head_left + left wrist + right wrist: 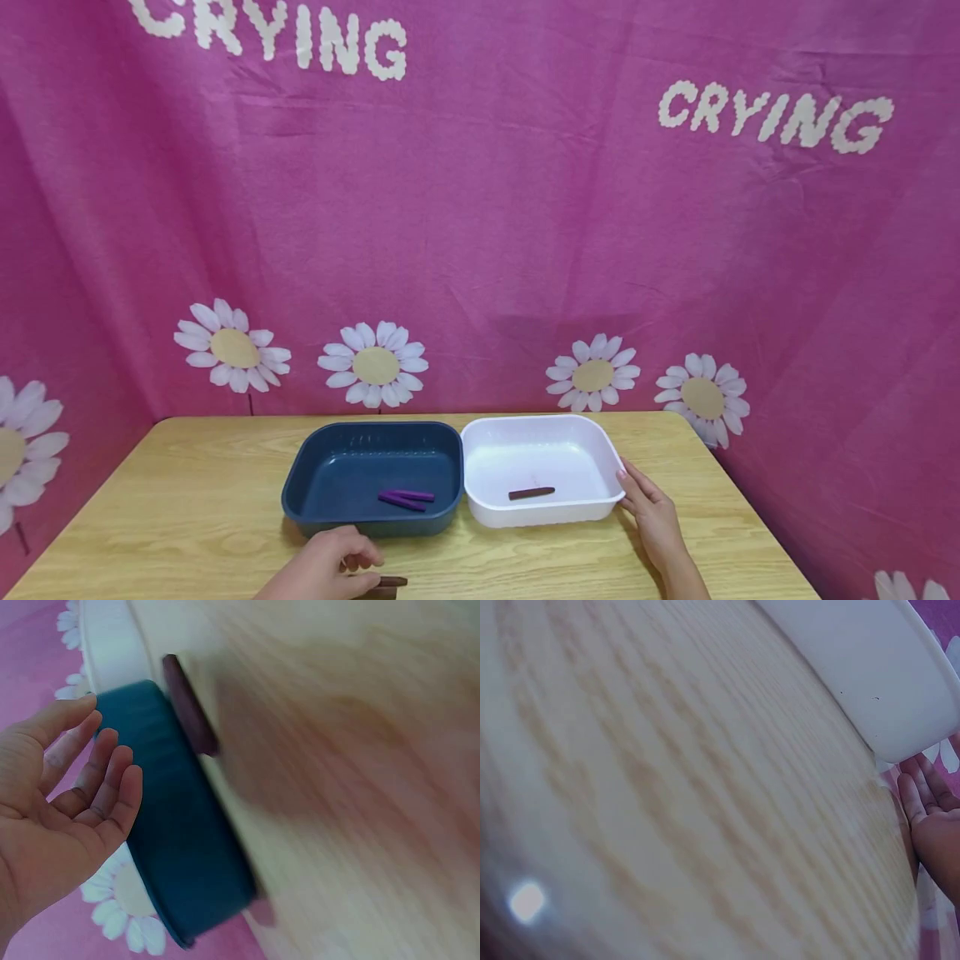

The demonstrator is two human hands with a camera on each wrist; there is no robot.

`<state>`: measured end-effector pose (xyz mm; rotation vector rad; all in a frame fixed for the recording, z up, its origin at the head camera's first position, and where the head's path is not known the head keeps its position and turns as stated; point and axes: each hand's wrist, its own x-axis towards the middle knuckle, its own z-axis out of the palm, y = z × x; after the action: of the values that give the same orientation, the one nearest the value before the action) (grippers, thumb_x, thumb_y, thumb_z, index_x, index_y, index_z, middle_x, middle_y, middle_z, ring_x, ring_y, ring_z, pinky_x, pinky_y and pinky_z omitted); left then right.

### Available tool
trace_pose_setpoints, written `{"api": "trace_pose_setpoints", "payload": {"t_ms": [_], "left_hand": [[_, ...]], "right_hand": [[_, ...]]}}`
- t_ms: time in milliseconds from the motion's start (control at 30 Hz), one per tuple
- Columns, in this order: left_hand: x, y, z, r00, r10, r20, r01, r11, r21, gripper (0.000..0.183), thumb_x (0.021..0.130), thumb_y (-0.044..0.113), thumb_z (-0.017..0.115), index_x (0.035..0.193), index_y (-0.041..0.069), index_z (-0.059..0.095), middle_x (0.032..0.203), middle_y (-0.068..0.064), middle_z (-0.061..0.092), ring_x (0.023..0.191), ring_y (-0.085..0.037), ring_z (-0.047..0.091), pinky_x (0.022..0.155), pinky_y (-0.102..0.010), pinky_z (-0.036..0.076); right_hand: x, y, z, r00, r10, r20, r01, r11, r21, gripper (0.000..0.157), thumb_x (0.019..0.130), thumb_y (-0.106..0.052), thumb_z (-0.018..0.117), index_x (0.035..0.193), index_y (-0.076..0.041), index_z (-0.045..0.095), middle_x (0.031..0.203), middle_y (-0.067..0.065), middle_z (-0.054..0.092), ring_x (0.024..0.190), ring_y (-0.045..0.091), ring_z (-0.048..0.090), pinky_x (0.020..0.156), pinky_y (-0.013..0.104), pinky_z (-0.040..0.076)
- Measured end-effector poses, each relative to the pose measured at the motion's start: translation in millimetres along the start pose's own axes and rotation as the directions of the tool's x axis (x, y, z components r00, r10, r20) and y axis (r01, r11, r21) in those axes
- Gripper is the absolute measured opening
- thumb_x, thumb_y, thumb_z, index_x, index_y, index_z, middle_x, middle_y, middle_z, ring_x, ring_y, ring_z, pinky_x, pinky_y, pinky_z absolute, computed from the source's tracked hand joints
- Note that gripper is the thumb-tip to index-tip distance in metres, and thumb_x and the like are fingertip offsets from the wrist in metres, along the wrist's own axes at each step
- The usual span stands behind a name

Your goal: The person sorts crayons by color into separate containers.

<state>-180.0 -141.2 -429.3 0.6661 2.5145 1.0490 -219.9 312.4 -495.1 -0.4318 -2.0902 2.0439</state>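
Note:
My left hand [336, 564] is in front of the dark blue bin [315, 523], fingers loosely bent. Close to its fingertips a brown crayon [393, 581] lies on the table. In the left wrist view a gap shows between the hand [82, 780] and that crayon [189, 709]. Two purple crayons [408, 495] are inside the dark blue bin. Another brown crayon [532, 492] lies in the white bin [540, 515]. My right hand [654, 517] touches the white bin's right side with extended fingers; the right wrist view shows the hand [934, 814] by the bin's corner.
The two bins stand side by side, rims touching, toward the back of the wooden table [187, 517]. Behind the table hangs a pink cloth [480, 208] with printed daisies and lettering. The table's right edge runs beyond my right hand.

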Motion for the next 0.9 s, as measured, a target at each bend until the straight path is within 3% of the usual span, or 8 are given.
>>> {"api": "trace_pose_setpoints", "payload": {"t_ms": [167, 367, 567, 700, 800, 900], "left_hand": [[-3.6, -17.4, -1.7, 0.997, 0.065, 0.032, -0.065, 0.998, 0.012, 0.009, 0.084, 0.019, 0.069, 0.087, 0.012, 0.071, 0.078, 0.004, 0.056, 0.069, -0.003, 0.046, 0.06, -0.019, 0.041], [-2.2, -33.5, 1.7, 0.99, 0.137, 0.033, -0.138, 0.99, 0.028, 0.011, 0.082, 0.018, 0.07, 0.086, 0.008, 0.071, 0.075, 0.007, 0.057, 0.068, 0.004, 0.044, 0.059, -0.018, 0.041], [-0.8, -42.6, 6.7, 0.99, 0.135, 0.032, -0.134, 0.991, -0.017, 0.009, 0.082, 0.014, 0.07, 0.085, 0.005, 0.07, 0.074, 0.009, 0.056, 0.066, 0.004, 0.045, 0.057, -0.018, 0.041], [0.1, -44.5, 8.3, 0.991, 0.129, 0.029, -0.129, 0.991, -0.025, 0.009, 0.081, 0.014, 0.07, 0.085, 0.005, 0.07, 0.074, 0.008, 0.056, 0.066, 0.003, 0.046, 0.057, -0.018, 0.041], [0.4, -45.3, 9.2, 0.99, 0.133, 0.034, -0.132, 0.991, -0.026, 0.01, 0.081, 0.013, 0.07, 0.085, 0.004, 0.07, 0.075, 0.007, 0.056, 0.066, 0.003, 0.046, 0.057, -0.018, 0.041], [0.6, -45.1, 10.6, 0.989, 0.143, 0.04, -0.143, 0.99, -0.004, 0.013, 0.08, 0.015, 0.071, 0.085, 0.003, 0.071, 0.075, 0.007, 0.056, 0.066, 0.004, 0.045, 0.058, -0.018, 0.042]], "right_hand": [[1, 2, 0.6, 1.0, -0.006, 0.002, 0.006, 1.0, 0.023, 0.066, 0.089, -0.043, 0.059, 0.141, -0.007, 0.04, 0.1, -0.033, 0.053, 0.094, -0.007, 0.059, 0.083, 0.012, 0.049], [1, 2, 0.1, 1.0, -0.012, 0.005, 0.012, 1.0, 0.027, 0.066, 0.09, -0.043, 0.059, 0.141, -0.006, 0.039, 0.103, -0.03, 0.052, 0.095, -0.008, 0.059, 0.083, 0.011, 0.048], [2, 2, 0.0, 1.0, -0.007, 0.007, 0.007, 1.0, 0.03, 0.066, 0.09, -0.042, 0.059, 0.141, -0.006, 0.039, 0.101, -0.031, 0.054, 0.094, -0.005, 0.06, 0.082, 0.012, 0.049], [2, 1, 0.2, 1.0, -0.005, 0.003, 0.005, 1.0, 0.009, 0.066, 0.09, -0.044, 0.057, 0.142, -0.007, 0.039, 0.124, -0.017, 0.053, 0.093, -0.006, 0.06, 0.083, 0.011, 0.048], [2, 0, 0.0, 1.0, -0.004, 0.007, 0.004, 1.0, -0.01, 0.067, 0.09, -0.046, 0.056, 0.142, -0.008, 0.038, 0.144, 0.002, 0.04, 0.093, -0.007, 0.06, 0.083, 0.01, 0.048], [1, 0, -0.4, 1.0, 0.003, 0.008, -0.003, 1.0, -0.016, 0.068, 0.09, -0.047, 0.056, 0.143, -0.009, 0.037, 0.147, 0.008, 0.035, 0.093, -0.007, 0.059, 0.082, 0.01, 0.048]]}}
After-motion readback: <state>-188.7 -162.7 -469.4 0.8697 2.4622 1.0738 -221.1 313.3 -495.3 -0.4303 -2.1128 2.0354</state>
